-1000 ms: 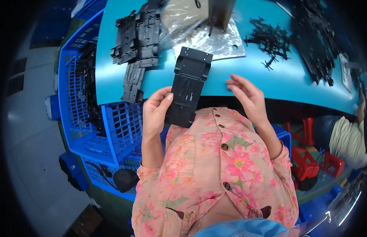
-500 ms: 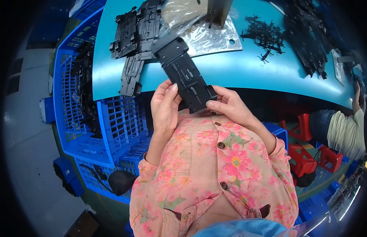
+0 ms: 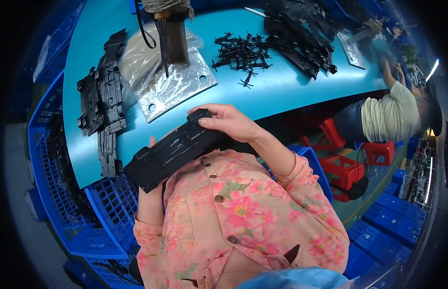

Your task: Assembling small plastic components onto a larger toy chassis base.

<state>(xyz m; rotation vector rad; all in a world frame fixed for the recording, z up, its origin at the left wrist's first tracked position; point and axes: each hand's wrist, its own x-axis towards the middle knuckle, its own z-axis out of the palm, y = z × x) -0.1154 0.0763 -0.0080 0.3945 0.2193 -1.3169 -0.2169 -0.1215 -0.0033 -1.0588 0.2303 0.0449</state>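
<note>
Black chassis plate point(image 3: 173, 147), one, moulded, slanting over the near edge of the teal surface point(image 3: 262, 101), in front of the floral shirt point(image 3: 243, 202). Right hand point(image 3: 228, 120): closing thumb and fingers on the plate's upper end. Left hand point(image 3: 152, 141): mostly hiding behind the plate's lower part, one fingertip showing; how far it is opening or gripping, cannot tell. Stacked chassis plates point(image 3: 108, 98), lying along the left edge of the surface. Metal base plate point(image 3: 187, 91), sitting just beyond the held plate, its upright post point(image 3: 174, 41) standing between the stack and the small black clips point(image 3: 240, 53); clear plastic bag point(image 3: 137, 53), lying against the base's left side. Loose black plates point(image 3: 301, 41), heaping beyond the clips' right. Blue crate point(image 3: 113, 197), standing below the near left corner. Red stools point(image 3: 342, 171) and a co-worker point(image 3: 385, 113), occupying the floor off the near right edge.
</note>
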